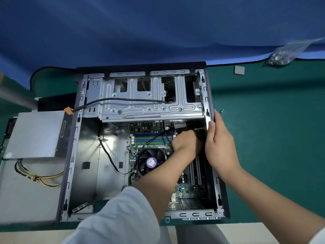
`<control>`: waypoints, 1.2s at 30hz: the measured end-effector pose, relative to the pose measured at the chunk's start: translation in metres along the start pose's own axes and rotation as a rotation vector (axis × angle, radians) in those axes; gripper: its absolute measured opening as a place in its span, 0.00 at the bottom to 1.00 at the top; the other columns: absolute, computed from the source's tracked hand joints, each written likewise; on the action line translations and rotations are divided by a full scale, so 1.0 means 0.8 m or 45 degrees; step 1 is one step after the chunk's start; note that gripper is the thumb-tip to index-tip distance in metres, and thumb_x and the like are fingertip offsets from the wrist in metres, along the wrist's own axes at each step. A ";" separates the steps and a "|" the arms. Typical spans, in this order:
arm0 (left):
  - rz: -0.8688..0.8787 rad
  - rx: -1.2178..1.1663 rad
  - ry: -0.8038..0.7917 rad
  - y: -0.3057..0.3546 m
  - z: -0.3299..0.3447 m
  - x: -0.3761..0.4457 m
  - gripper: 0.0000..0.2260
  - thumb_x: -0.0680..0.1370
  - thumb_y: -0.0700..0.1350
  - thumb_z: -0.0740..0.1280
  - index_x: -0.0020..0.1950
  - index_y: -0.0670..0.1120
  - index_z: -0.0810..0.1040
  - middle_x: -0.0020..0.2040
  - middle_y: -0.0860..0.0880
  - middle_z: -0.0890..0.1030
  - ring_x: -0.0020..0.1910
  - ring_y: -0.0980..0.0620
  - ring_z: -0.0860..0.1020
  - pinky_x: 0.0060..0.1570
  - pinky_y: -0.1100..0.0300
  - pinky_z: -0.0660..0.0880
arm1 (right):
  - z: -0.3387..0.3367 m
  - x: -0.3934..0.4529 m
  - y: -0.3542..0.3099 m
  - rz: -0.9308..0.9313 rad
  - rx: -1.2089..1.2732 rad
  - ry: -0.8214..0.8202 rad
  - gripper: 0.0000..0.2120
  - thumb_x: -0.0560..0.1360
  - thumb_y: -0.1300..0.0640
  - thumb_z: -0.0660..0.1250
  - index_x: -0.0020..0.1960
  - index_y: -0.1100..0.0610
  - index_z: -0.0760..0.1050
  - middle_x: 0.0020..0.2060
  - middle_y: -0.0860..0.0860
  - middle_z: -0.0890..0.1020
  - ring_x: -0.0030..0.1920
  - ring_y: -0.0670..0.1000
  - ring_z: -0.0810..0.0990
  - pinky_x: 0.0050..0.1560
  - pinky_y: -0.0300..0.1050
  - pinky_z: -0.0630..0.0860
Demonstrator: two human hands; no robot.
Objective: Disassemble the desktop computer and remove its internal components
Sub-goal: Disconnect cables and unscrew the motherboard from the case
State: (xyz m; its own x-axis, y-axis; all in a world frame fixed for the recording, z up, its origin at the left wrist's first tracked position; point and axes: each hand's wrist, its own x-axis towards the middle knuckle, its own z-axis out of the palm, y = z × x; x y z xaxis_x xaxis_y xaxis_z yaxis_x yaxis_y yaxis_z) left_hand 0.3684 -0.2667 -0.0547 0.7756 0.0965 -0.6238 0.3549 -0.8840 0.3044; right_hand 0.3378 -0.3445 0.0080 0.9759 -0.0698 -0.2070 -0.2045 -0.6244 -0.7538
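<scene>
**Head view: left hand is in the case at the board's upper right corner, right hand braces the wall**

Desktop case [80, 138] lies open on its side on the green mat [272, 138], motherboard [186, 189] still seated in the right half under the drive cage [149, 95].

Left hand [186, 143] is the one at the work. Its fingers curl down and away from the camera onto something just beyond the RAM slots [151, 138], near the black cable [158, 136] that crosses them. What they clamp is hidden behind the knuckles, so I cannot tell whether it is a connector or the cable.

Right hand [219, 143] lies flat along the right case wall, fingers straight and together, thumb over the rim. Looks like bracing, not gripping.

Key relation: the target sits directly under the left fingertips, between the RAM slots and the right wall, and those slots run left-right. My read is the pull should go straight up toward the camera; the cage lip overhangs just beyond.

CPU fan [151, 161] still mounted, just beside the left wrist. PSU [35, 136] is already out, left of the case, along with a loose screw [222, 110] on the mat.
</scene>
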 end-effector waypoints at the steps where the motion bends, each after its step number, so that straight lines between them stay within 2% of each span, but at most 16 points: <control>1: -0.021 0.000 -0.012 0.002 -0.003 0.003 0.12 0.78 0.45 0.58 0.51 0.43 0.80 0.52 0.45 0.82 0.51 0.45 0.80 0.41 0.59 0.70 | 0.000 0.000 0.000 0.001 -0.001 0.003 0.22 0.82 0.52 0.47 0.76 0.52 0.57 0.70 0.50 0.70 0.68 0.52 0.70 0.67 0.49 0.67; 5: -0.062 0.009 -0.043 0.002 -0.008 0.011 0.12 0.79 0.43 0.58 0.55 0.43 0.79 0.55 0.44 0.81 0.54 0.44 0.79 0.43 0.58 0.70 | 0.000 0.001 0.000 -0.007 0.001 0.006 0.22 0.82 0.53 0.48 0.76 0.52 0.57 0.69 0.50 0.71 0.67 0.52 0.71 0.66 0.49 0.68; 10: 0.046 0.032 0.050 -0.005 0.008 -0.007 0.11 0.76 0.46 0.59 0.45 0.44 0.79 0.47 0.45 0.83 0.47 0.45 0.81 0.38 0.61 0.68 | 0.001 0.001 0.000 -0.014 0.002 0.003 0.21 0.82 0.53 0.47 0.75 0.51 0.58 0.68 0.50 0.72 0.66 0.52 0.72 0.65 0.47 0.68; 15: -0.006 0.065 0.008 0.001 -0.006 0.011 0.11 0.78 0.45 0.58 0.51 0.44 0.80 0.52 0.46 0.81 0.51 0.45 0.80 0.41 0.60 0.69 | 0.000 0.002 0.001 -0.029 0.011 0.012 0.21 0.83 0.54 0.48 0.75 0.50 0.58 0.67 0.48 0.73 0.64 0.50 0.73 0.59 0.36 0.66; 19: 0.005 0.031 0.016 -0.003 0.000 0.008 0.11 0.78 0.45 0.59 0.48 0.45 0.80 0.49 0.46 0.82 0.48 0.45 0.80 0.39 0.60 0.69 | 0.001 0.002 0.002 -0.021 0.000 0.015 0.21 0.82 0.53 0.47 0.75 0.51 0.58 0.68 0.49 0.73 0.64 0.51 0.73 0.62 0.41 0.68; 22: 0.057 0.025 0.060 -0.006 0.012 -0.004 0.12 0.77 0.48 0.59 0.47 0.45 0.80 0.47 0.46 0.83 0.47 0.46 0.81 0.37 0.61 0.70 | 0.002 0.001 0.004 -0.025 -0.012 0.023 0.21 0.82 0.53 0.47 0.75 0.50 0.58 0.67 0.49 0.74 0.63 0.52 0.74 0.58 0.38 0.67; 26: -0.016 -0.036 0.016 -0.001 0.005 0.007 0.09 0.77 0.45 0.60 0.43 0.46 0.78 0.48 0.47 0.82 0.42 0.47 0.78 0.37 0.61 0.69 | 0.003 0.003 0.005 -0.016 -0.003 0.025 0.20 0.83 0.53 0.48 0.74 0.49 0.59 0.66 0.49 0.74 0.62 0.51 0.74 0.54 0.36 0.66; 29: -0.054 -0.077 0.004 0.000 0.003 0.011 0.10 0.77 0.44 0.59 0.50 0.44 0.80 0.50 0.46 0.81 0.48 0.46 0.79 0.39 0.60 0.69 | 0.002 0.003 0.006 -0.019 -0.004 0.032 0.20 0.83 0.53 0.48 0.74 0.49 0.59 0.65 0.49 0.75 0.61 0.51 0.74 0.53 0.35 0.65; 33: 0.035 -0.043 0.056 -0.003 0.012 -0.003 0.11 0.76 0.47 0.59 0.44 0.45 0.80 0.44 0.46 0.82 0.45 0.45 0.81 0.37 0.60 0.71 | 0.001 0.001 0.004 -0.018 0.003 0.022 0.20 0.83 0.54 0.48 0.75 0.50 0.59 0.64 0.51 0.75 0.61 0.53 0.75 0.57 0.40 0.68; 36: 0.042 -0.030 0.061 -0.003 0.012 -0.001 0.11 0.76 0.46 0.59 0.43 0.45 0.79 0.44 0.46 0.82 0.44 0.45 0.81 0.37 0.60 0.71 | 0.000 0.001 0.003 -0.022 0.002 0.024 0.20 0.83 0.54 0.48 0.74 0.50 0.59 0.64 0.51 0.76 0.60 0.53 0.75 0.55 0.40 0.68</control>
State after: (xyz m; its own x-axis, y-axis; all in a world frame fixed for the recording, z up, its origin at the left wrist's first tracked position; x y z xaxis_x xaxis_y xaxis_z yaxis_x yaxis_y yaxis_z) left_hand 0.3620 -0.2692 -0.0615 0.8110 0.0895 -0.5781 0.3402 -0.8761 0.3416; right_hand 0.3383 -0.3458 0.0061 0.9805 -0.0740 -0.1821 -0.1879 -0.6242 -0.7583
